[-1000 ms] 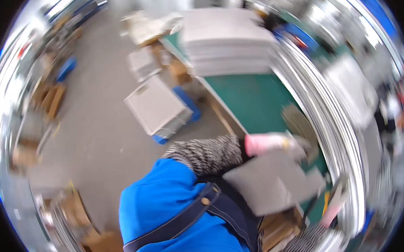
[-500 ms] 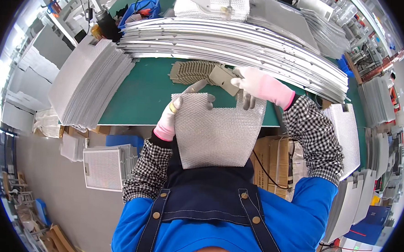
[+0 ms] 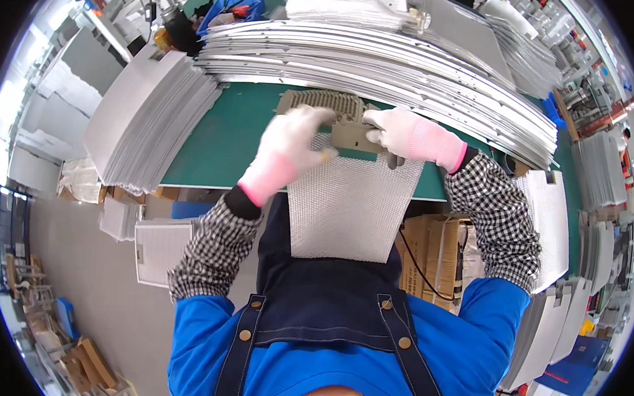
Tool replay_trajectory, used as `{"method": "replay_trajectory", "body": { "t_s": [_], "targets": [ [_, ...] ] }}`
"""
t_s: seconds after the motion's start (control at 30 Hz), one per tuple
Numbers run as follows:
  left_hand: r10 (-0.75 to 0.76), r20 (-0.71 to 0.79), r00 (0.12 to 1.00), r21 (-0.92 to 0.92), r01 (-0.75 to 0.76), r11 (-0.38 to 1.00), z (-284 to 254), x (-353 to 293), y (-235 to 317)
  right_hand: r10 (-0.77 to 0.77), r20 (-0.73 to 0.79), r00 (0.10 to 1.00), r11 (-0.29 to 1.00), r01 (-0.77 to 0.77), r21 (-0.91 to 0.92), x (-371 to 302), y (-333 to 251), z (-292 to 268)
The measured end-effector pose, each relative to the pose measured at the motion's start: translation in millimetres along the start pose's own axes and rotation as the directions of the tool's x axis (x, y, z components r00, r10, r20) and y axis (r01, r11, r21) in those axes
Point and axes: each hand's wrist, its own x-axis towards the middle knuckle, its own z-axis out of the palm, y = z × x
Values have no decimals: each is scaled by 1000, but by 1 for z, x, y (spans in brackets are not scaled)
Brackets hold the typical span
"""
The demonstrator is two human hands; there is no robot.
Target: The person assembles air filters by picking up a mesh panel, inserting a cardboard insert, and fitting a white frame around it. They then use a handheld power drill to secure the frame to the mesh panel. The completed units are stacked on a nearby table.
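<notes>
A silvery mesh sheet with a notch in its upper edge leans between the green table's front edge and my apron. Over that notch is a small beige plastic piece, its right end pinched between the thumb and fingers of my gloved right hand. My gloved left hand hovers by the sheet's upper left corner, thumb and fingers apart, with nothing visible in it. Behind both hands a row of similar beige pieces lies on the table, partly hidden by my left fingers.
Long pale metal strips are piled across the table behind the beige pieces. A tall stack of sheets stands at the left, and another mesh sheet is by my right elbow. A blue bin sits far left.
My left hand has let go of the mesh sheet's left edge and risen toward the beige pieces. The beige piece in my right hand has been turned level over the notch.
</notes>
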Motion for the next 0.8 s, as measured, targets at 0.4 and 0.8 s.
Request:
{"method": "replay_trajectory", "body": {
  "t_s": [0.4, 0.8],
  "targets": [
    [-293, 415, 861, 15, 316, 949, 4, 28, -3, 15, -39, 999, 1000, -15, -14, -2, 8, 2],
    [-224, 472, 853, -6, 256, 967, 16, 34, -24, 43, 120, 992, 963, -9, -271, 18, -1, -8]
  ]
}}
